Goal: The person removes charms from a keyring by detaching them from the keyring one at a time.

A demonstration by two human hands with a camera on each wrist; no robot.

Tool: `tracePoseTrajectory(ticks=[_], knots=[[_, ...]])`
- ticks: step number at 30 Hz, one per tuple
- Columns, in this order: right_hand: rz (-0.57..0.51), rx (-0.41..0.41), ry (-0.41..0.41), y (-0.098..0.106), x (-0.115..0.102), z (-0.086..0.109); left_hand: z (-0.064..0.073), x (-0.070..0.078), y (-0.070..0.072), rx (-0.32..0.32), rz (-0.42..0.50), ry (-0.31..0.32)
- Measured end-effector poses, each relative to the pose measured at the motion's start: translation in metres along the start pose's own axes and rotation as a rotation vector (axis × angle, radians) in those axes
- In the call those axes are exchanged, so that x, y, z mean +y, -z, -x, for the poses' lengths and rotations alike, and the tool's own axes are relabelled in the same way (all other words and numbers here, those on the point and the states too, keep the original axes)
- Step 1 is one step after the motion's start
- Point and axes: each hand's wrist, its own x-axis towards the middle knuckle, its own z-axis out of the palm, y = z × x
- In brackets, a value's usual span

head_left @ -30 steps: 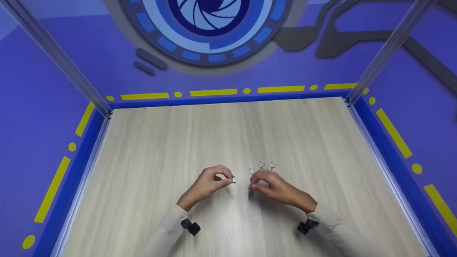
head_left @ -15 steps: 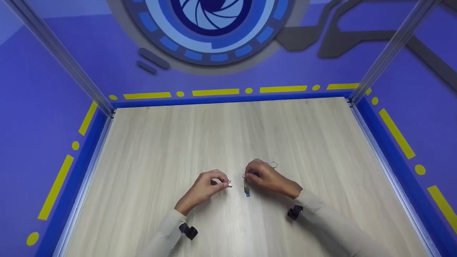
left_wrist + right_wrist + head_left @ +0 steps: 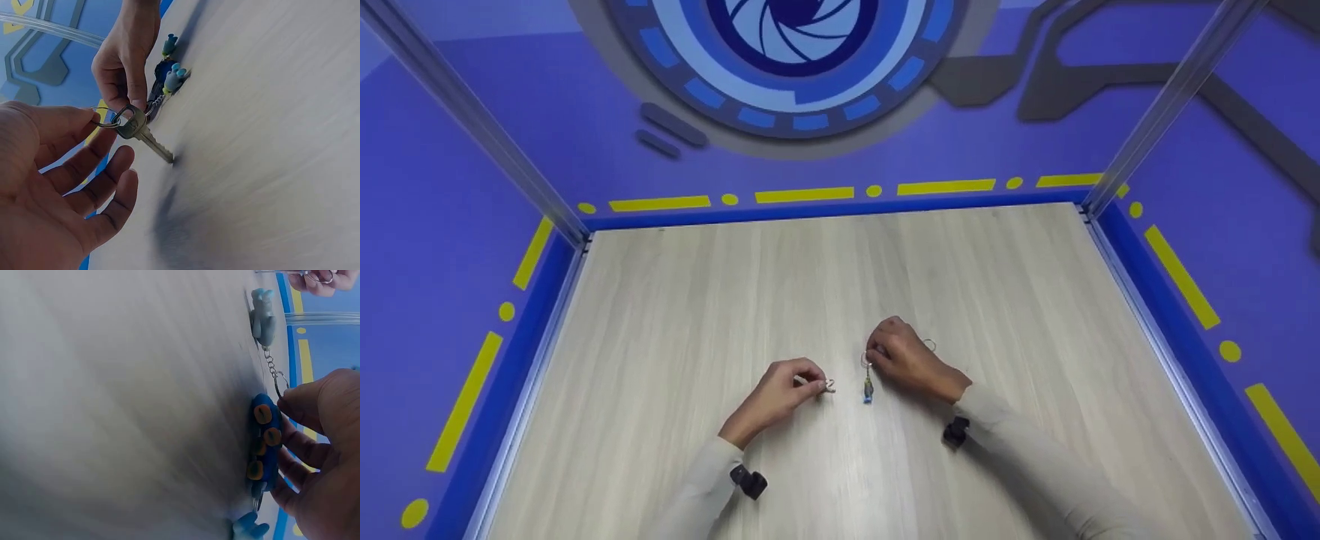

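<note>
My left hand point(image 3: 780, 390) pinches a small metal ring point(image 3: 104, 122) between thumb and forefinger, its other fingers loosely spread. From the ring a key point(image 3: 140, 132) points down toward the table. Across a short gap, my right hand point(image 3: 911, 360) pinches the split ring point(image 3: 281, 385) of a keychain. A short chain links that ring to a grey figure with blue tips point(image 3: 263, 320), close to the tabletop. Right beneath the right fingers lies a dark blue charm with orange round spots point(image 3: 267, 439).
Beyond the spotted charm is another light-blue figure point(image 3: 250, 527). A loose ring point(image 3: 930, 345) shows behind the right hand. The wood-grain table point(image 3: 697, 300) is bounded by blue panels point(image 3: 810, 169) and metal posts point(image 3: 1177, 112).
My right hand has shifted away and to the left over the charms, and the grey figure it covered now shows below it. My left hand has drawn slightly left with the key.
</note>
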Motion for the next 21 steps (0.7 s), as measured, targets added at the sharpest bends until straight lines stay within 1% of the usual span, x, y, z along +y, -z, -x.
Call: tracePoseTrajectory(ticks=[3, 6, 7, 10, 14, 17, 21], knots=[[0.033, 0.013, -0.001, -0.001, -0.001, -0.002, -0.006, -0.001, 0.001, 0.002, -0.024, -0.007], [0.043, 0.019, -0.007, -0.001, -0.002, -0.001, -0.013, -0.003, 0.001, 0.009, -0.034, -0.007], [0.044, 0.020, -0.010, 0.000, -0.003, 0.000, -0.016, -0.004, 0.001, 0.015, -0.038, -0.011], [0.049, 0.020, -0.009, 0.003, -0.005, 0.005, -0.022, -0.006, 0.000, 0.037, -0.046, 0.004], [0.043, 0.018, -0.002, 0.011, -0.006, 0.013, -0.029, -0.009, 0.000, 0.084, -0.081, 0.017], [0.029, 0.041, 0.007, 0.019, -0.003, 0.019, -0.035, -0.012, 0.000, 0.121, -0.137, 0.007], [0.015, 0.099, 0.048, 0.032, 0.004, 0.028, -0.039, -0.016, 0.001, 0.164, -0.234, 0.015]])
